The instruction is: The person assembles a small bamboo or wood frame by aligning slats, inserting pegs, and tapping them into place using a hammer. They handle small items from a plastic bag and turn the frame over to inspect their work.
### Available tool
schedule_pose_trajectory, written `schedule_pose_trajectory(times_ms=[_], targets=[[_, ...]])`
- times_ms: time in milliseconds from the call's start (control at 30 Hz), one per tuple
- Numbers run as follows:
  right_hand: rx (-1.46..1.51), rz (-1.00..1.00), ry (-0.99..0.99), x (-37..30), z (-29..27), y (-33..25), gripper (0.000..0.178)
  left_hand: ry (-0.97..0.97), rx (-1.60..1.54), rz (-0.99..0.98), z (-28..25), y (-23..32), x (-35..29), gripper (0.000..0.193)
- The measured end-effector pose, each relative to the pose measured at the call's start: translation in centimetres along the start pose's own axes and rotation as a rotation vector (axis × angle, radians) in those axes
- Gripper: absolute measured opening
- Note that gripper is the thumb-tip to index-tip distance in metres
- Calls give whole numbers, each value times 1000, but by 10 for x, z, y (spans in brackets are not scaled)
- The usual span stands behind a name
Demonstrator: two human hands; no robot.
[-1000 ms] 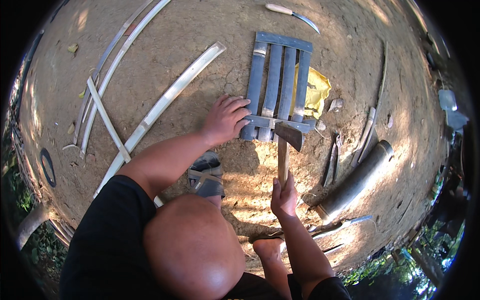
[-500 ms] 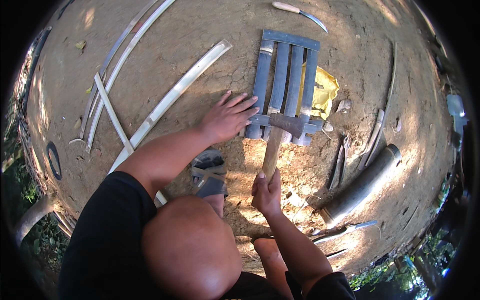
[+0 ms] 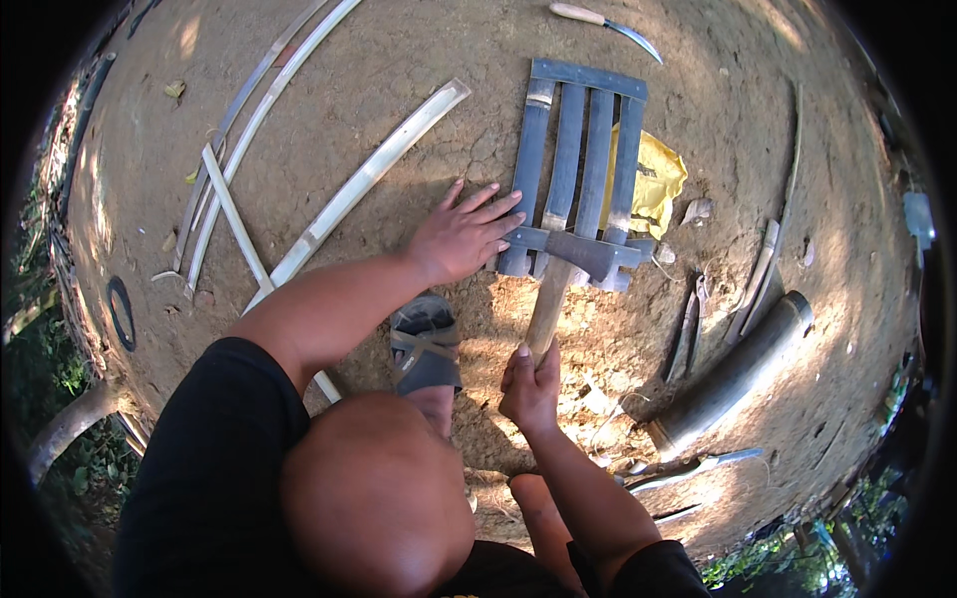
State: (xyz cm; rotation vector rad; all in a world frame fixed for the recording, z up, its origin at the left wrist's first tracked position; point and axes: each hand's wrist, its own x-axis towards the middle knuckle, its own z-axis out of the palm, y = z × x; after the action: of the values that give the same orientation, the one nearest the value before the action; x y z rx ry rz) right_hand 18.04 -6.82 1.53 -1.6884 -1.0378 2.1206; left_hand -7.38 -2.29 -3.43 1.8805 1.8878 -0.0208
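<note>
A small rack of dark bamboo slats point(image 3: 565, 149) lies on the dirt, with a crosspiece at its far end and another near its close end. Spread flat, my left hand point(image 3: 462, 235) rests its fingertips at the rack's lower left edge and grips nothing. My right hand point(image 3: 531, 387) is wrapped round the wooden handle of a hatchet point(image 3: 550, 307). The hatchet's metal head is over the near crosspiece, hiding part of it; whether they touch I cannot tell. A crumpled yellow sheet point(image 3: 658, 184) lies partly under the rack's right side.
Long split bamboo strips point(image 3: 374, 174) lie at the left. A curved knife point(image 3: 610, 28) is beyond the rack. To the right are pincers point(image 3: 688, 324), a thick bamboo tube point(image 3: 733, 377), and another blade point(image 3: 695, 466). My sandalled foot point(image 3: 427, 344) stands below my left hand.
The ground and rack have shifted slightly right in the view. The hatchet handle leans a little more to the right. Both hands keep their places on the rack and handle.
</note>
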Motion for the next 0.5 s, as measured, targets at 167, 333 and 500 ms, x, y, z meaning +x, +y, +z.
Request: schedule_pose_trajectory(times_ms=[167,333,500], targets=[[-522,-154,162,20,-70,11,56,-167,173,46,-20,8,-2,70],[-575,-127,127,31,-87,-5,46,-51,123,-62,-2,20,-5,85],[-465,-274,119,40,-87,19,33,80,124,-40,16,18,-5,92]])
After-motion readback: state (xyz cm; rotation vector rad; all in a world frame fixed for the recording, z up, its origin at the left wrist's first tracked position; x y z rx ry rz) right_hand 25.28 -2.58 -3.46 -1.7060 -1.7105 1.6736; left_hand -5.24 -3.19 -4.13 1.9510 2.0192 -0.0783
